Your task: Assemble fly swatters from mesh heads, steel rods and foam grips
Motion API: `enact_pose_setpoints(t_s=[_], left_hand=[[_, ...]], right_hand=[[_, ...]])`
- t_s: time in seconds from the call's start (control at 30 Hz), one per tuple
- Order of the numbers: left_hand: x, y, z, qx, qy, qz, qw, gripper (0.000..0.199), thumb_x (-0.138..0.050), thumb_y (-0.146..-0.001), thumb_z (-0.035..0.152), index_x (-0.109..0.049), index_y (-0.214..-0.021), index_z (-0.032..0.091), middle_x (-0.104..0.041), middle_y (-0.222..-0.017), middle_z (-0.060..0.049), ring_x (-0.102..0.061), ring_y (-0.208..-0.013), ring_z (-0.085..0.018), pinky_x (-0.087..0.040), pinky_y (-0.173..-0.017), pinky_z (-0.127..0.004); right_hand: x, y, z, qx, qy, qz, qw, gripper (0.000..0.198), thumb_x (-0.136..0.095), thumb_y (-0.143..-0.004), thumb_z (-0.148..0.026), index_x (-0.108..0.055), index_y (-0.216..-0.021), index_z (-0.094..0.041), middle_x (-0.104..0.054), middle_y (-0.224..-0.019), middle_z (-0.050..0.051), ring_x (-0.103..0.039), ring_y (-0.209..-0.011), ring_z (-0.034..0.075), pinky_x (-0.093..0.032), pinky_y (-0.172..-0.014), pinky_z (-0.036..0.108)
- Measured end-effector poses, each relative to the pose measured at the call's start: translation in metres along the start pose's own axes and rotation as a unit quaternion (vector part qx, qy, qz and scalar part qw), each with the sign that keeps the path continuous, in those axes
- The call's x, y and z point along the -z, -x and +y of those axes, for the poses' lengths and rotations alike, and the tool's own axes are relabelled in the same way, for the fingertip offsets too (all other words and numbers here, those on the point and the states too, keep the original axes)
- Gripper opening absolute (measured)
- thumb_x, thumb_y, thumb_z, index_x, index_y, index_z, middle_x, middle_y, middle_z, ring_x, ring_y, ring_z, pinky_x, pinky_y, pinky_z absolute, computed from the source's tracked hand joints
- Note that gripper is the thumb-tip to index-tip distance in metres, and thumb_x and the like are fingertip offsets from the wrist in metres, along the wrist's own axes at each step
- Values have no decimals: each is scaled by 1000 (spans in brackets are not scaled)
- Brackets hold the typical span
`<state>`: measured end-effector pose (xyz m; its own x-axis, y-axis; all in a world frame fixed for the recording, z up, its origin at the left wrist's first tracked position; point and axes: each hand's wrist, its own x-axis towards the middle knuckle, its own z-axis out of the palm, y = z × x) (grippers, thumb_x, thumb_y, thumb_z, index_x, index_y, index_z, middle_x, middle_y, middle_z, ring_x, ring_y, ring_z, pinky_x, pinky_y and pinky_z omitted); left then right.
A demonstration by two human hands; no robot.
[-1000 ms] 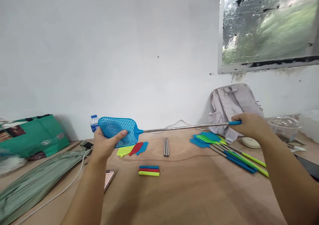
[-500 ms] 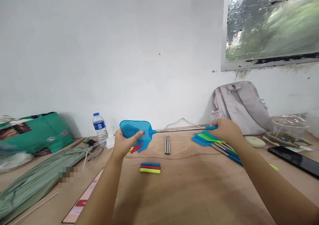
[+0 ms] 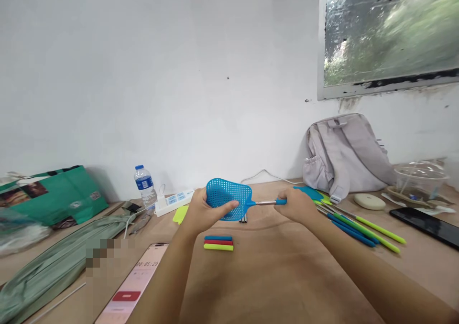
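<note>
A blue fly swatter (image 3: pixel 229 190) with a mesh head is held level above the table by both hands. My left hand (image 3: pixel 205 211) grips the outer side of its head, thumb across the mesh. My right hand (image 3: pixel 294 206) is closed around the blue handle, with a short metal shaft showing between handle and head. Below lie three handle sleeves (image 3: pixel 218 243), blue, red and yellow. Thin metal tubes (image 3: pixel 244 218) are partly hidden behind the swatter head. Several more fly swatters (image 3: pixel 362 226) lie under and beyond my right forearm. A yellow swatter head (image 3: pixel 180 214) shows behind my left hand.
A phone (image 3: pixel 134 286) with a timer on its screen lies beside my left forearm. Further left are a power strip (image 3: pixel 174 202), a water bottle (image 3: pixel 144 185), green cloth (image 3: pixel 60 262) and a green bag (image 3: pixel 79 192). A backpack (image 3: pixel 347 156) and dark phone (image 3: pixel 426 224) are at right.
My hands have come closer together, and the swatter's shaft has gone from long to short. The mesh head has moved right and the handle slightly left and down.
</note>
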<state>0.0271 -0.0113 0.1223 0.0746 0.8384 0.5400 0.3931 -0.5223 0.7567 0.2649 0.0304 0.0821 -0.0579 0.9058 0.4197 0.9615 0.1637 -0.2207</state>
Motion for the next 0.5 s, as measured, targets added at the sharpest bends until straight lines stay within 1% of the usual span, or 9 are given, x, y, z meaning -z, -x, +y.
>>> enact_pose_setpoints(t_s=[0.03, 0.13, 0.2, 0.27, 0.33, 0.37, 0.43, 0.5], left_hand=[[0, 1, 4, -7, -15, 3, 1000, 24, -72, -53, 38, -57, -56, 18, -63, -55, -1, -61, -52, -17, -54, -47, -28], [4, 0, 10, -18, -47, 39, 998, 23, -70, -56, 38, -58, -57, 18, -61, -53, 0, -60, -52, -17, -53, -46, -27], [7, -2, 9, -14, -58, 52, 997, 23, -70, -56, 38, -58, -60, 18, -61, -54, 0, -60, -53, -17, -52, -46, -26], [9, -5, 9, -4, -70, 62, 996, 23, -69, -57, 38, -58, -62, 18, -61, -55, 0, -59, -53, -16, -51, -45, -25], [14, -7, 10, 11, -93, 72, 993, 25, -68, -57, 40, -57, -63, 18, -60, -55, 1, -58, -51, -15, -49, -43, -25], [17, -8, 11, 16, -109, 79, 991, 26, -68, -57, 40, -56, -64, 18, -60, -56, 0, -58, -51, -15, -48, -43, -24], [27, -9, 12, 17, -146, 98, 984, 29, -68, -57, 41, -56, -68, 18, -61, -61, 0, -59, -55, -16, -48, -45, -25], [37, -10, 12, 15, -178, 118, 977, 33, -68, -57, 43, -56, -75, 18, -63, -69, -1, -60, -62, -18, -49, -50, -26]], right_hand=[[-2, 1, -1, -1, -4, 2, 1000, 20, -49, -65, -33, -53, -49, -21, -55, -54, 2, -53, -57, 17, -22, -45, 24], [1, 2, -2, 1, -18, 14, 1000, 22, -48, -67, -34, -51, -49, -21, -53, -53, 1, -50, -54, 15, -22, -45, 24], [3, 2, -2, 8, -26, 14, 1000, 21, -48, -66, -33, -48, -49, -21, -52, -53, 0, -49, -54, 14, -22, -46, 23], [3, 3, -3, 28, -38, 15, 999, 18, -49, -67, -32, -47, -53, -21, -52, -55, -1, -49, -56, 14, -23, -47, 23], [1, 5, -5, 65, -63, 12, 996, 12, -49, -69, -33, -49, -65, -21, -53, -57, -2, -49, -56, 14, -25, -49, 23], [0, 5, -6, 89, -81, 8, 993, 13, -48, -71, -34, -49, -73, -21, -54, -59, -3, -49, -56, 14, -27, -50, 23], [-2, 8, -8, 139, -119, -3, 983, 20, -44, -77, -38, -47, -87, -21, -55, -63, -2, -50, -56, 13, -30, -52, 23], [-3, 10, -10, 195, -145, -9, 970, 24, -37, -83, -40, -45, -95, -21, -58, -69, -1, -52, -58, 13, -32, -54, 23]])
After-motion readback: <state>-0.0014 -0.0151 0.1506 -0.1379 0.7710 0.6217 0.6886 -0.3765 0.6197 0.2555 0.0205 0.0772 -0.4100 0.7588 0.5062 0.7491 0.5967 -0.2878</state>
